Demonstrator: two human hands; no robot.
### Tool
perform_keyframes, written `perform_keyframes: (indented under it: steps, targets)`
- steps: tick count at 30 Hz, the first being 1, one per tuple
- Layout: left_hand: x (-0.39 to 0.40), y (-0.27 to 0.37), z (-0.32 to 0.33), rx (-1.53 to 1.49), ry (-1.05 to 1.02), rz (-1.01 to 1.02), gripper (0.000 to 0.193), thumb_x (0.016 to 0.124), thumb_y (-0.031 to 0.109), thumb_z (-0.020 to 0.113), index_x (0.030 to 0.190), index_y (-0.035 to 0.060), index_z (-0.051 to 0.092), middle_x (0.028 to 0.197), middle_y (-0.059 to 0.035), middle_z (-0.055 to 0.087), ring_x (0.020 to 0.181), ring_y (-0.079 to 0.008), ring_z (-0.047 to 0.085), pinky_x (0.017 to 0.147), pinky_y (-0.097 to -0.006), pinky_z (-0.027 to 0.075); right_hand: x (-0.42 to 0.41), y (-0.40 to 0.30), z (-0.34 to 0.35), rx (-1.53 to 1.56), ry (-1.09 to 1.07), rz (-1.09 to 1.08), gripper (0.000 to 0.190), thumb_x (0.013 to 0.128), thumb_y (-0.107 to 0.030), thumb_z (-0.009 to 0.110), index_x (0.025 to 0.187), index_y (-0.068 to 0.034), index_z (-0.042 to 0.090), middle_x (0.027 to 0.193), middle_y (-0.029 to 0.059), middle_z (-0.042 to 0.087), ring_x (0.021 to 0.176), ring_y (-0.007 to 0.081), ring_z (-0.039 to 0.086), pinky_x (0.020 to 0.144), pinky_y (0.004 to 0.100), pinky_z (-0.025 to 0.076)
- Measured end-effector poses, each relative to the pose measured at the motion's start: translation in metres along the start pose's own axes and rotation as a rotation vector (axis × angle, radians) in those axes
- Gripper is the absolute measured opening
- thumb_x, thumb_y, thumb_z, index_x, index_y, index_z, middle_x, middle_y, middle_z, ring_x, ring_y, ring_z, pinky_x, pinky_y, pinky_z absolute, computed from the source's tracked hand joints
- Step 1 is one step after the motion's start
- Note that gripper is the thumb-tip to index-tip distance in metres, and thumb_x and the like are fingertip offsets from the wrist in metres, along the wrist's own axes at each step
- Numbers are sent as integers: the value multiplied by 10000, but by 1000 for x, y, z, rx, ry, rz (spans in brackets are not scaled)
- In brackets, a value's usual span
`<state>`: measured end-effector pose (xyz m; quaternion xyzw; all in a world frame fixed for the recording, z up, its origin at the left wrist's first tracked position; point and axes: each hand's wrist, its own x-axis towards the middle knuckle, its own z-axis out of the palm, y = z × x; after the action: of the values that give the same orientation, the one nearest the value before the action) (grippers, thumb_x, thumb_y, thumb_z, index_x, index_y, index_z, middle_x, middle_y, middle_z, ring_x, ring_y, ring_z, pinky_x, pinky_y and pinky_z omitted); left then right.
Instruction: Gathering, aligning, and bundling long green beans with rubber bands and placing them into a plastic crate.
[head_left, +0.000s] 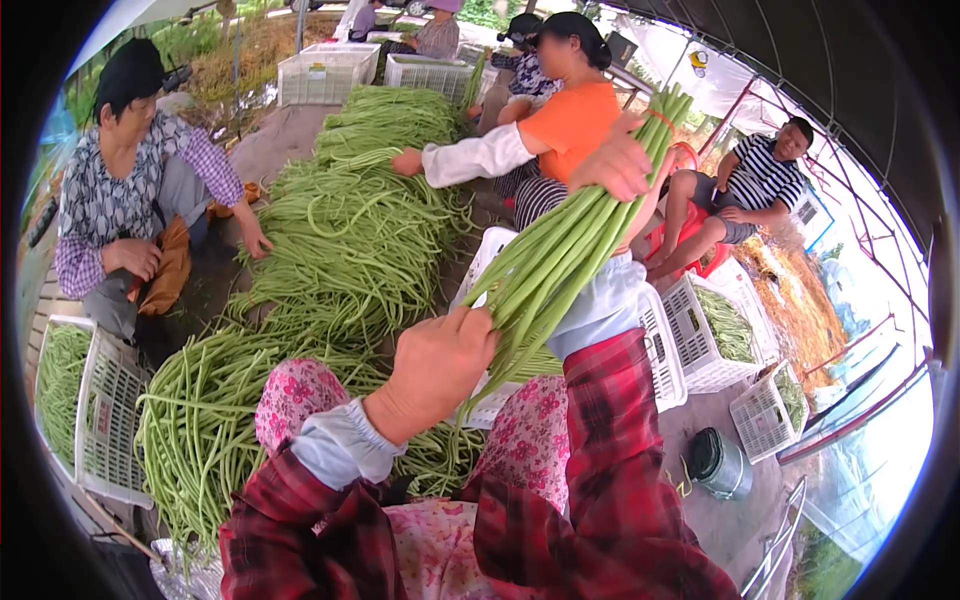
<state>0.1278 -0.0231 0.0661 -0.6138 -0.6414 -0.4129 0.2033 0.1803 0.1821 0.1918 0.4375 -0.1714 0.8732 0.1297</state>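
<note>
A bundle of long green beans (562, 259) slants up to the right in front of me, with an orange-red band around its upper end. My right hand (615, 161) grips the bundle just below that band. Near the lower end my left hand (442, 367) is closed, its fingers touching the beans; something small and shiny shows at its thumb, too small to name. Beyond the hands lies a long heap of green beans (352, 240) on the ground. A looser pile of beans (202, 412) is by my left knee. Below the bundle, a white plastic crate (484, 251) is partly hidden.
A person (135, 180) sits at the left, one hand by the heap; another in orange (577, 127) reaches onto it from the right. A seated person (765, 176) is farther right. Crates of beans (112, 420) stand left and right (694, 345), near a dark bucket (720, 465).
</note>
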Motion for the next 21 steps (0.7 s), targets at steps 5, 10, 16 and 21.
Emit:
perform_keyframes:
  steps: [5,10,16,21]
  targets:
    - [-18,-20,-14,-778,-165,-334,162,868,119,607,956,-2,546,666,-79,557,559,-144,572,501,-293,458,-6,0,-6,20,52,9,563,897,-507,530,1153,-7,505,743,-15,413,579,78,415,539,245,370]
    - [-11,-13,-39,-1123,-372,-595,180,960,162,519,984,-7,578,650,5,530,507,-46,463,468,-199,384,-9,-12,0,-87,79,-12,540,896,-482,535,1145,-4,502,731,-18,435,563,74,430,527,239,376]
    - [-11,-20,-21,-808,-321,-426,152,918,137,569,959,-3,609,640,-31,565,529,-86,503,485,-236,409,-4,-28,29,-110,47,-27,557,900,-513,517,1144,-13,487,740,-14,427,571,77,419,534,242,362]
    - [-28,-39,-10,-445,-85,-318,182,856,118,636,976,-15,604,739,-150,629,624,-219,620,581,-297,478,0,-13,6,-82,11,37,561,906,-516,510,1144,-8,489,740,-14,426,571,78,420,532,243,361]
